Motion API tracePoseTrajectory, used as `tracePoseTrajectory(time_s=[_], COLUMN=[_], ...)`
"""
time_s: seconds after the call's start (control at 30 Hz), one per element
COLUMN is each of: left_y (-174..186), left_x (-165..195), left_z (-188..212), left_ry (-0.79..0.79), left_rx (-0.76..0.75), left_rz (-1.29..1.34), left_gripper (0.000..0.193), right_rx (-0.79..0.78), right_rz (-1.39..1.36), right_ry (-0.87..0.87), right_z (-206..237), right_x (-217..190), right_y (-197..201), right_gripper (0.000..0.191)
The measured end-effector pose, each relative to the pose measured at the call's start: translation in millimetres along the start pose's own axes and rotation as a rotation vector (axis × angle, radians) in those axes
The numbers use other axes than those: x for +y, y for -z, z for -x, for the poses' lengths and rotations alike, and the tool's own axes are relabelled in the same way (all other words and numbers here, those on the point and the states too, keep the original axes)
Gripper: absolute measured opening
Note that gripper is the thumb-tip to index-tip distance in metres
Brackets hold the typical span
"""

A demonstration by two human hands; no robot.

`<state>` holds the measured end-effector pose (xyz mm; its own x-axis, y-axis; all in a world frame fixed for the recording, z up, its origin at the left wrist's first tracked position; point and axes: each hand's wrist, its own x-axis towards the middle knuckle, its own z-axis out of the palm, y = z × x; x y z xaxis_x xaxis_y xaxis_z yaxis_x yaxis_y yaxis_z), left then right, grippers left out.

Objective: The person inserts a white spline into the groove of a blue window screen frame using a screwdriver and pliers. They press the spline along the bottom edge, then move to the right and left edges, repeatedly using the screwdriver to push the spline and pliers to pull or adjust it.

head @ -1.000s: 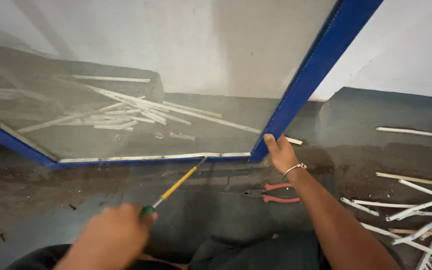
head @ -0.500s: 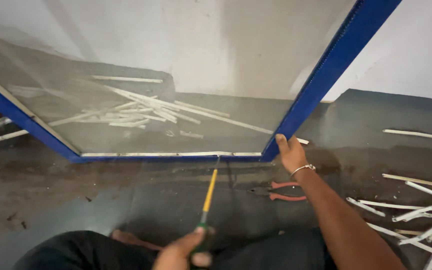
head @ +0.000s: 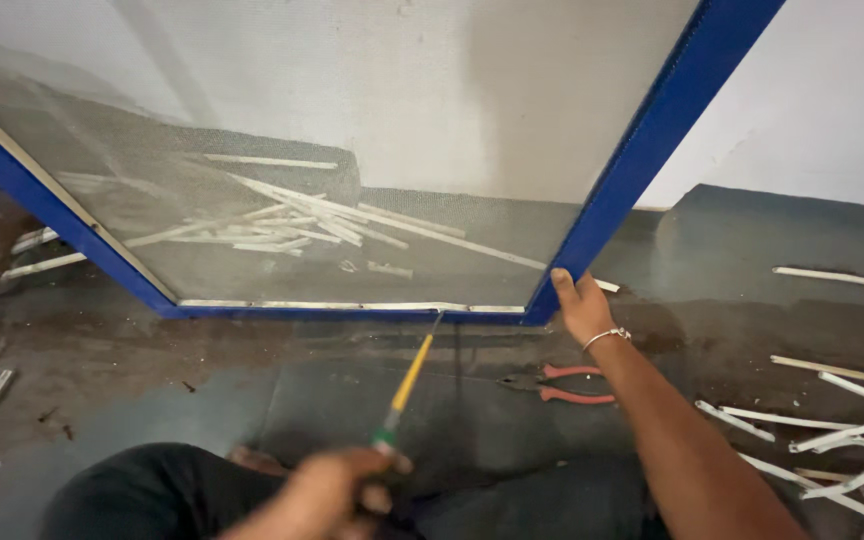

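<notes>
A head-worn camera looks down at one blue frame (head: 642,160) holding grey mesh (head: 372,130), stood on edge on a dark floor (head: 152,380) and leaning toward a white wall (head: 832,100). Two hands show. The right hand (head: 580,305) is wrapped around the frame's lower right corner, thumb in front, with one thin silver bracelet (head: 607,336) on the wrist. The left hand (head: 337,490), blurred at the bottom edge below the frame, is closed around the green handle of one screwdriver (head: 407,385); its yellow shaft slants up and its dark tip meets the pale strip (head: 352,306) that runs along the inside of the frame's bottom rail. One pair of red-handled pliers (head: 562,383) lies on the floor just below the frame's right corner, untouched, between the screwdriver and the right forearm. Right of the frame, roughly ten loose white strips (head: 832,440) lie scattered on the floor; more lie in a heap behind the mesh, too tangled to count, and a few lie left of the frame. Against the picture from half a second before, the left hand has shifted left, so the screwdriver now leans to the right rather than standing nearly upright, and its tip has reached the rail; the right hand keeps its hold on the corner.
</notes>
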<state>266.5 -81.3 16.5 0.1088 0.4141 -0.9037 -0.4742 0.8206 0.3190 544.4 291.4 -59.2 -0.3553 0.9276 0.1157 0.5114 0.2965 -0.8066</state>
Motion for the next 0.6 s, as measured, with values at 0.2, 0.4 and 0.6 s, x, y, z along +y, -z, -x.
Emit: tracePoseTrajectory(time_s=[0.2, 0.4, 0.6], left_y=[6.4, -41.6, -154.6], left_x=[64.0, -50.9, -152.0], left_z=[75.3, -79.0, -222.3], left_ry=[-0.015, -0.362, 0.399], left_rx=[0.176, -0.177, -1.641], left_rz=[-0.196, -0.015, 1.249], left_gripper=[0.039, 0.026, 0.027], right_rx=[-0.032, -0.011, -0.014], right_rz=[0.083, 0.095, 0.03], right_ry=[-0.14, -0.034, -0.008], right_z=[2.2, 4.2, 4.7], right_x=[2.1, 9.5, 9.9], right_y=[-2.3, -0.9, 1.2], right_gripper=[0.068, 0.067, 0.067])
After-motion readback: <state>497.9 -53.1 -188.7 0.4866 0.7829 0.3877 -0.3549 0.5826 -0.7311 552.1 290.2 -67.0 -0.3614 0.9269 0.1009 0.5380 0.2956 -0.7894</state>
